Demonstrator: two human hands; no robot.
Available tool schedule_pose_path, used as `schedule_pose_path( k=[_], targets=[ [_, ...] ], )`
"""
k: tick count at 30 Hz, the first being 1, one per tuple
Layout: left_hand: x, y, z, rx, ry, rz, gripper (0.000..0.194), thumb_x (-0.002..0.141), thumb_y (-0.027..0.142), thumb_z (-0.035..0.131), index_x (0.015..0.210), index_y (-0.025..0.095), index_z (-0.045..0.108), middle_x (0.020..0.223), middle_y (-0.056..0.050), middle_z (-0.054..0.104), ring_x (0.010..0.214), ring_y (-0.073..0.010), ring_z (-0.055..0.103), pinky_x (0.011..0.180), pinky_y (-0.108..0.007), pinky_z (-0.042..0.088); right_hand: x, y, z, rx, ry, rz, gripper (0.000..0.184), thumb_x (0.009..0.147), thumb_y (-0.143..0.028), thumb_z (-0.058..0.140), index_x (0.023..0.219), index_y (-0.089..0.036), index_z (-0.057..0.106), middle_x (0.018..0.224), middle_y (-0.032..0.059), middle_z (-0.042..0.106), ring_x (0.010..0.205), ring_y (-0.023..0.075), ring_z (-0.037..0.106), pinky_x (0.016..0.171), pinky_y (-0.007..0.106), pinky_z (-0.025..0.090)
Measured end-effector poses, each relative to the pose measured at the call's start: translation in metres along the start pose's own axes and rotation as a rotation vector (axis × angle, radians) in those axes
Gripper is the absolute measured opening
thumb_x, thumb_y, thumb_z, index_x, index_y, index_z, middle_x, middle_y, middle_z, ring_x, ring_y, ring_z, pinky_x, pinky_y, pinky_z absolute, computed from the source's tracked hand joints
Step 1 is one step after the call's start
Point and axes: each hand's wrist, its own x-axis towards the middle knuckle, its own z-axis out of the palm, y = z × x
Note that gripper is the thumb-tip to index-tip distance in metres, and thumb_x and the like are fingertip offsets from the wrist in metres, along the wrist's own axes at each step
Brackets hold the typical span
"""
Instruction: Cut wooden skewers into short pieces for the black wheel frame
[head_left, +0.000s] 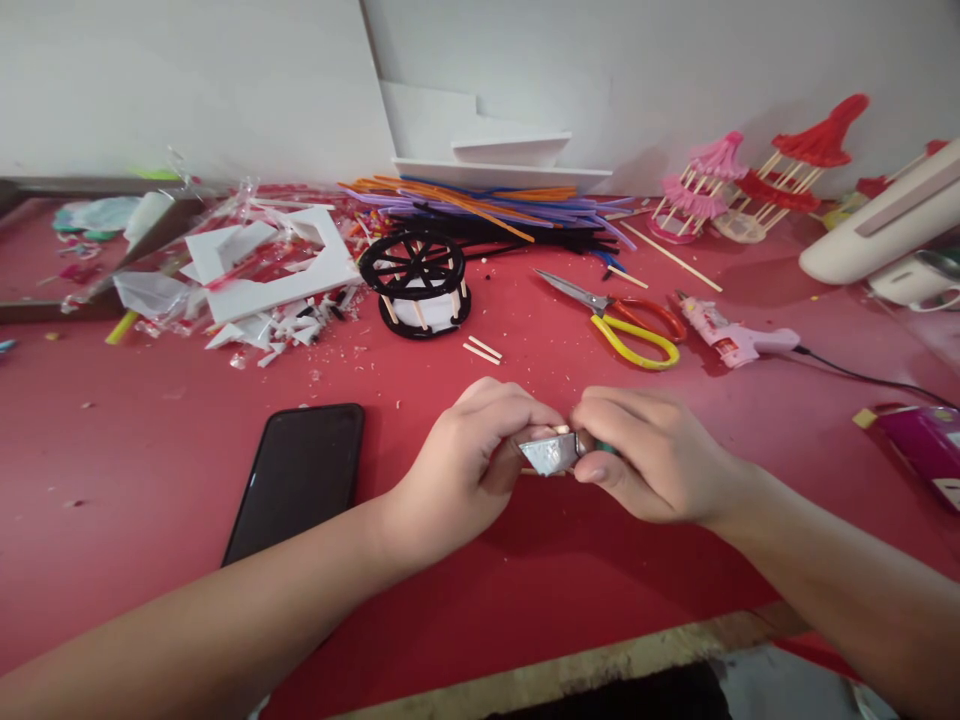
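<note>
My right hand (660, 450) is closed round a utility knife with a broad silver blade (549, 456); a bit of its turquoise handle shows between the fingers. The blade points left, toward my left hand (472, 445), whose fingers are closed on a thin wooden stick (561, 430). The stick's pale end shows at the blade's upper edge, and most of it is hidden by the fingers. Two short cut sticks (482, 349) lie beyond my hands. Behind them stands a round black frame (414, 283) with a spoked top, wooden posts and a white inside.
Scissors (611, 320) and a pink glue gun (739, 332) with a cord lie to the right. A black phone (300, 480) is beside my left forearm. White board scraps (277, 265), coloured pipe cleaners (495, 210) and small carousel-like models (780, 180) line the back.
</note>
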Motion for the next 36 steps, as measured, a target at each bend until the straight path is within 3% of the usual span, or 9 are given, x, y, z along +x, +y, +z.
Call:
schedule_pose_path(
  k=[7, 20, 33, 36],
  targets=[
    [-0.001, 0.001, 0.000, 0.006, -0.016, 0.021, 0.032, 0.075, -0.006, 0.041, 0.087, 0.017, 0.061, 0.080, -0.002, 0.065, 0.075, -0.0135, 0.055, 0.076, -0.028, 0.043, 0.001, -0.001, 0.000, 0.004, -0.012, 0.004, 0.042, 0.098, -0.050, 0.029, 0.073, -0.019, 0.043, 0.066, -0.0016, 0.041, 0.056, 0.0111, 0.036, 0.052, 0.026, 0.029],
    [-0.001, 0.000, 0.001, 0.011, -0.024, 0.004, 0.025, 0.081, 0.000, 0.043, 0.086, 0.018, 0.059, 0.079, -0.002, 0.065, 0.074, -0.0145, 0.056, 0.074, -0.029, 0.045, 0.002, -0.002, 0.000, 0.040, -0.023, -0.002, 0.043, 0.098, -0.051, 0.026, 0.071, -0.020, 0.039, 0.064, -0.0021, 0.039, 0.054, 0.0105, 0.035, 0.051, 0.025, 0.029],
    [-0.003, 0.004, -0.003, 0.053, 0.040, 0.126, 0.014, 0.087, 0.008, 0.054, 0.086, 0.018, 0.062, 0.082, -0.005, 0.069, 0.076, -0.0159, 0.058, 0.076, -0.034, 0.047, 0.001, -0.009, 0.006, 0.118, 0.028, -0.014, 0.042, 0.097, -0.053, 0.029, 0.070, -0.021, 0.034, 0.063, -0.0032, 0.038, 0.054, 0.0099, 0.031, 0.049, 0.025, 0.025],
    [-0.005, 0.009, -0.003, 0.047, 0.034, 0.187, 0.019, 0.087, 0.004, 0.050, 0.085, 0.018, 0.062, 0.079, -0.005, 0.069, 0.074, -0.0153, 0.059, 0.075, -0.033, 0.047, 0.002, 0.002, 0.004, 0.066, 0.057, 0.021, 0.041, 0.096, -0.052, 0.032, 0.069, -0.021, 0.036, 0.061, -0.0028, 0.040, 0.052, 0.0100, 0.034, 0.049, 0.025, 0.026]
  ],
)
